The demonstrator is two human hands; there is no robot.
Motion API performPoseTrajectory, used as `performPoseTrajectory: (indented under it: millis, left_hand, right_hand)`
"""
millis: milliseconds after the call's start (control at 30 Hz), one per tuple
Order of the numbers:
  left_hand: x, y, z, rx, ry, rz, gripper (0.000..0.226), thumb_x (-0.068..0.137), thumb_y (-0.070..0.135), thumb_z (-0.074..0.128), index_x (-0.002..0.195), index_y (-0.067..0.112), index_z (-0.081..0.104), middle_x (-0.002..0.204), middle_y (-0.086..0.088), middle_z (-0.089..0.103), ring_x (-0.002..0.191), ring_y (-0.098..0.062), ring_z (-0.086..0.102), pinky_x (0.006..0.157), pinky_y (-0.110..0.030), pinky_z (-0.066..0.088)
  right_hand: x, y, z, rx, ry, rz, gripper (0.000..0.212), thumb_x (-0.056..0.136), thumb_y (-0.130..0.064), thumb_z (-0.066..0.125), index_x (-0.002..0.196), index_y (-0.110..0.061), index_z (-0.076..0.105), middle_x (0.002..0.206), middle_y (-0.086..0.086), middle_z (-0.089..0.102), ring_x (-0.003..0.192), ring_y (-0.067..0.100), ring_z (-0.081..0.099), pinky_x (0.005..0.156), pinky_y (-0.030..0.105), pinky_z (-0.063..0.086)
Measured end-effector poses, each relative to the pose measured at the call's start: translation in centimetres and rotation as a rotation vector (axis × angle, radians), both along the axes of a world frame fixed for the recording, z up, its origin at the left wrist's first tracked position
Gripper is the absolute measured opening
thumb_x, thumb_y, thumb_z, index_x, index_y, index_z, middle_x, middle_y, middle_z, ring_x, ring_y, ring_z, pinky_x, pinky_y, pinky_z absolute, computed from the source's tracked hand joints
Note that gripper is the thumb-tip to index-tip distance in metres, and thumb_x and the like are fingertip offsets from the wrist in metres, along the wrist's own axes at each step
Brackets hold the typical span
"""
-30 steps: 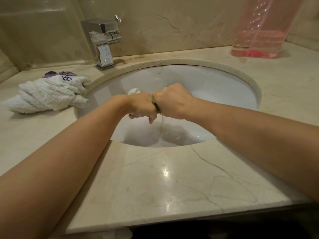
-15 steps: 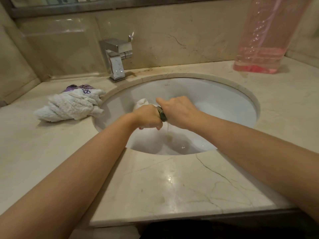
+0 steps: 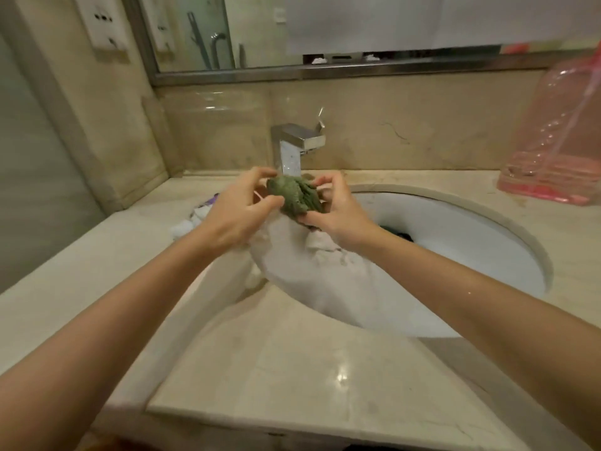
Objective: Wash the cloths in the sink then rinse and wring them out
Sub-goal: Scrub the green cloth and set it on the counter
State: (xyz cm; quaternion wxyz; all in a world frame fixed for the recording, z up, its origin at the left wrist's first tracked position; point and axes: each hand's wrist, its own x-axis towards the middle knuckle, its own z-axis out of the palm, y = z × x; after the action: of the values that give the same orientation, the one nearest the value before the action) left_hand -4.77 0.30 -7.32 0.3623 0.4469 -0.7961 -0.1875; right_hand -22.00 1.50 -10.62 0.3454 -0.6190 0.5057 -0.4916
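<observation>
A crumpled green cloth (image 3: 297, 198) is held up just in front of the tap (image 3: 294, 148), over the left part of the white sink (image 3: 461, 255). My left hand (image 3: 240, 211) pinches its left side with thumb and fingers. My right hand (image 3: 338, 208) pinches its right side and lower edge. White cloth (image 3: 325, 247) shows just under my right hand over the basin; whether it is held is unclear. More white cloth (image 3: 183, 226) lies on the counter behind my left wrist, mostly hidden.
A pink see-through container (image 3: 559, 151) stands at the back right of the marble counter (image 3: 309, 379). A purple item (image 3: 212, 200) peeks out beside the white pile. A mirror (image 3: 357, 27) hangs above the backsplash. The dark drain (image 3: 401, 236) shows past my right wrist.
Both hands have left the tight twisting grip low over the basin and risen toward the tap. The green cloth now shows loosened between them. The view has tilted up and right.
</observation>
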Motion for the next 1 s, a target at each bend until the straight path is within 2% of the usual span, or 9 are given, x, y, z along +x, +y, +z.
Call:
performPoseTrajectory:
  millis: [67, 200, 333, 433, 567, 700, 800, 900, 1000]
  left_hand:
    - [2.5, 0.0, 0.5, -0.039, 0.172, 0.069, 0.041, 0.087, 0.037, 0.053, 0.126, 0.022, 0.055, 0.098, 0.002, 0.064, 0.086, -0.008, 0.062, 0.075, -0.017, 0.048]
    - [7.0, -0.2, 0.3, -0.126, 0.265, 0.274, 0.025, 0.098, 0.02, 0.051, 0.122, 0.02, 0.058, 0.105, -0.003, 0.065, 0.092, -0.015, 0.061, 0.072, -0.011, 0.043]
    - [9.9, -2.0, -0.9, -0.078, 0.001, 0.397, 0.035, 0.098, 0.006, 0.043, 0.131, 0.007, 0.056, 0.131, -0.013, 0.054, 0.113, -0.023, 0.053, 0.092, -0.019, 0.034]
    - [10.2, -2.4, -3.3, 0.107, -0.163, 0.395, 0.045, 0.095, 0.009, 0.04, 0.138, 0.016, 0.05, 0.138, -0.008, 0.054, 0.126, -0.027, 0.048, 0.102, -0.033, 0.036]
    - [10.3, -2.6, -4.5, 0.126, -0.21, 0.451, 0.048, 0.095, 0.015, 0.038, 0.143, 0.023, 0.043, 0.139, -0.008, 0.053, 0.126, -0.029, 0.047, 0.102, -0.039, 0.039]
    - [8.4, -1.9, -3.8, 0.009, -0.118, 0.579, 0.052, 0.092, 0.013, 0.047, 0.143, 0.018, 0.04, 0.143, -0.008, 0.041, 0.133, -0.026, 0.037, 0.107, -0.038, 0.028]
    - [5.7, -0.3, -3.4, -0.299, 0.099, 0.502, 0.054, 0.079, 0.015, 0.05, 0.132, 0.012, 0.05, 0.132, -0.007, 0.051, 0.124, -0.024, 0.044, 0.103, -0.037, 0.029]
    - [2.3, 0.2, -3.4, -0.416, 0.099, 0.284, 0.043, 0.074, 0.016, 0.049, 0.115, 0.013, 0.061, 0.109, -0.002, 0.063, 0.102, -0.02, 0.056, 0.092, -0.036, 0.036]
    - [-1.5, -0.6, -3.1, -0.236, -0.037, 0.065, 0.028, 0.083, 0.009, 0.049, 0.104, 0.014, 0.067, 0.099, 0.0, 0.068, 0.084, -0.017, 0.058, 0.083, -0.034, 0.046]
  right_hand:
    - [2.6, -1.1, 1.3, -0.09, -0.061, -0.007, 0.047, 0.077, -0.002, 0.076, 0.097, -0.03, 0.043, 0.11, 0.017, 0.06, 0.1, 0.035, 0.063, 0.079, 0.046, 0.057]
    - [7.8, -3.0, 3.1, -0.227, 0.036, -0.009, 0.035, 0.08, -0.005, 0.075, 0.107, -0.02, 0.059, 0.103, 0.003, 0.055, 0.089, 0.021, 0.062, 0.083, 0.033, 0.053]
    - [11.5, -5.3, 3.1, -0.294, 0.349, -0.074, 0.04, 0.089, -0.003, 0.063, 0.126, -0.015, 0.063, 0.114, 0.011, 0.055, 0.107, 0.025, 0.056, 0.097, 0.03, 0.042]
    - [12.0, -6.9, 2.0, -0.226, 0.827, -0.078, 0.039, 0.098, -0.011, 0.047, 0.132, -0.026, 0.059, 0.12, 0.008, 0.06, 0.114, 0.029, 0.054, 0.086, 0.033, 0.041]
    - [11.3, -7.8, 1.7, -0.183, 1.038, -0.012, 0.043, 0.104, -0.021, 0.036, 0.144, -0.033, 0.041, 0.125, 0.009, 0.053, 0.118, 0.03, 0.05, 0.085, 0.035, 0.037]
    - [10.0, -7.1, 1.0, -0.171, 0.774, 0.024, 0.048, 0.101, -0.025, 0.044, 0.149, -0.022, 0.033, 0.138, 0.011, 0.046, 0.125, 0.028, 0.045, 0.103, 0.04, 0.038]
    - [7.2, -5.7, -1.0, -0.173, 0.516, -0.087, 0.038, 0.098, -0.021, 0.052, 0.136, -0.016, 0.051, 0.129, 0.008, 0.052, 0.115, 0.025, 0.053, 0.098, 0.035, 0.04]
    - [2.7, -4.7, -3.5, -0.037, 0.694, -0.083, 0.024, 0.097, -0.019, 0.054, 0.119, -0.016, 0.065, 0.118, 0.007, 0.061, 0.106, 0.024, 0.058, 0.091, 0.035, 0.045]
    - [-1.7, -3.7, -5.2, 0.179, 0.874, 0.002, 0.026, 0.096, -0.012, 0.054, 0.119, -0.016, 0.065, 0.127, 0.008, 0.06, 0.111, 0.024, 0.057, 0.091, 0.031, 0.046]
